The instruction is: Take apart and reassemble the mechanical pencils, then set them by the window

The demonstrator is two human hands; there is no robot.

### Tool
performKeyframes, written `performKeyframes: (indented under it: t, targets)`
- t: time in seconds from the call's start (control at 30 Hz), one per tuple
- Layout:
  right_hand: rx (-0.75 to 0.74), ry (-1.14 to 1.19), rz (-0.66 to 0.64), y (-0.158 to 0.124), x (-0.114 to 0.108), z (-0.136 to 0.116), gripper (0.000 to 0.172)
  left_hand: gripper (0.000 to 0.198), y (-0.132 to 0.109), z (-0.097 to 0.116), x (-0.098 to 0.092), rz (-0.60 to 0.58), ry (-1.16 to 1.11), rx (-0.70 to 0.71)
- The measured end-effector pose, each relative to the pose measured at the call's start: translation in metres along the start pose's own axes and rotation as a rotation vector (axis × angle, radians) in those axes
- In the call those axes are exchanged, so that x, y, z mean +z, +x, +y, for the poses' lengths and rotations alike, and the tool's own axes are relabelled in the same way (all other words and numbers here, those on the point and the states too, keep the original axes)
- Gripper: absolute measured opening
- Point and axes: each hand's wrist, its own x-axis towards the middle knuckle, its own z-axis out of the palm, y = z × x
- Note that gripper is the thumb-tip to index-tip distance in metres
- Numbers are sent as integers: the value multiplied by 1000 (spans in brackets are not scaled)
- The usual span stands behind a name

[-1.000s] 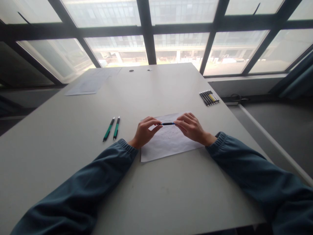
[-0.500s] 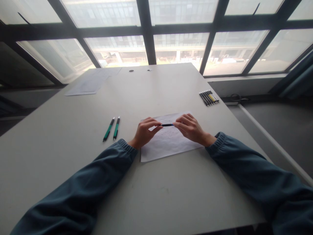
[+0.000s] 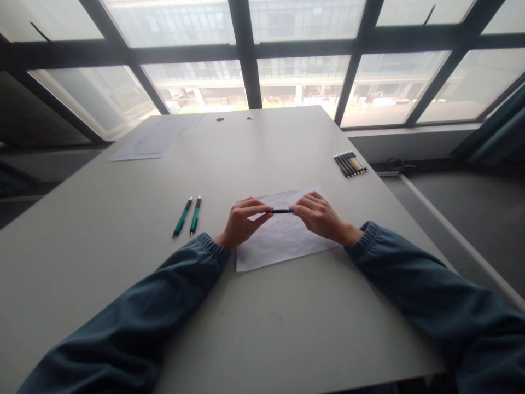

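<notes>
A dark pen (image 3: 280,211) with a bit of blue at its right end lies level between my two hands. My left hand (image 3: 246,219) pinches its left end between thumb and fingers. At the other end, the fingertips of my right hand (image 3: 318,214) are closed on the blue part. Both pen ends are partly hidden by my fingers. Beneath the hands is a white sheet of paper (image 3: 283,249) with faint marks on it. Left of my left hand, two green and black pens (image 3: 182,218) rest side by side on the white table (image 3: 246,323).
Toward the right edge of the table lies a row of several black pens (image 3: 348,164), with yellow and white ones among them. More sheets of paper (image 3: 141,143) lie at the far left. Beyond the table's far edge stand framed windows (image 3: 303,76).
The pen has shifted very slightly downward in view, and a little more blue shows by my right fingertips. Both hands keep their hold; the other things have stayed in place.
</notes>
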Motion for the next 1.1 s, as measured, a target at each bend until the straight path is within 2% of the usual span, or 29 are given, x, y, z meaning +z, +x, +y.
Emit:
performKeyframes:
  t: [0.2, 0.27, 0.37, 0.43, 0.5, 0.63, 0.83, 1.1]
  targets:
    - [63, 63, 14, 0, 2, 0, 21, 9, 0, 2, 1, 16, 18, -37]
    - [162, 58, 73, -1, 2, 0, 27, 9, 0, 1, 1, 47, 40, -58]
    - [388, -6, 173, -2, 5, 4, 32, 9, 0, 1, 0, 111, 89, -93]
    - [517, -49, 191, -4, 7, 7, 33, 9, 0, 0, -1, 150, 116, -108]
    - [575, -67, 172, -5, 8, 9, 34, 9, 1, -1, -2, 175, 129, -118]
    - [572, -51, 138, -4, 10, 8, 30, 10, 1, -1, -2, 204, 132, -136]
    - [522, -21, 140, -4, 11, 7, 16, 10, 0, -3, -1, 197, 128, -143]
    - [419, -112, 134, -5, 5, 8, 17, 10, -1, -3, -3, 174, 123, -155]
